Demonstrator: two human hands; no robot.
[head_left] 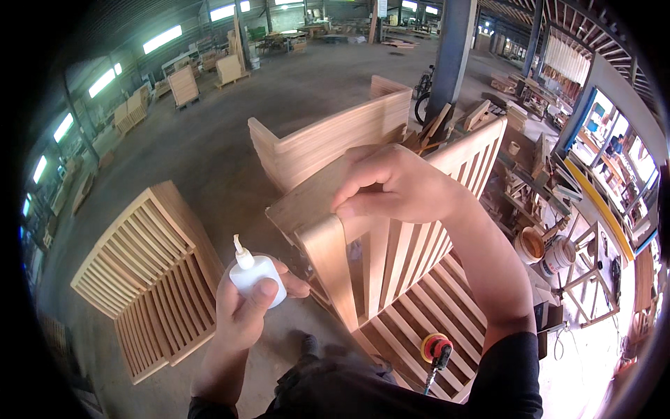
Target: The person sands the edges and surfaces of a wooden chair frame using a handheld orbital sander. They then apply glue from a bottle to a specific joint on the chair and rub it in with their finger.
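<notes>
My left hand (246, 307) holds a small white glue bottle (255, 274), nozzle pointing up, just left of a wooden slatted frame (398, 258). My right hand (394, 187) grips the frame's top rail near its curved end post (333, 269), holding the frame upright and tilted toward me. The bottle's tip is a short way from the post and does not touch it.
A stack of slatted wooden panels (150, 272) lies on the concrete floor to my left. More frames (328, 140) stand behind. An orange-capped power tool (437, 349) rests on slats below. Buckets (544, 251) and a cluttered workbench stand at right, beside a steel column (450, 56).
</notes>
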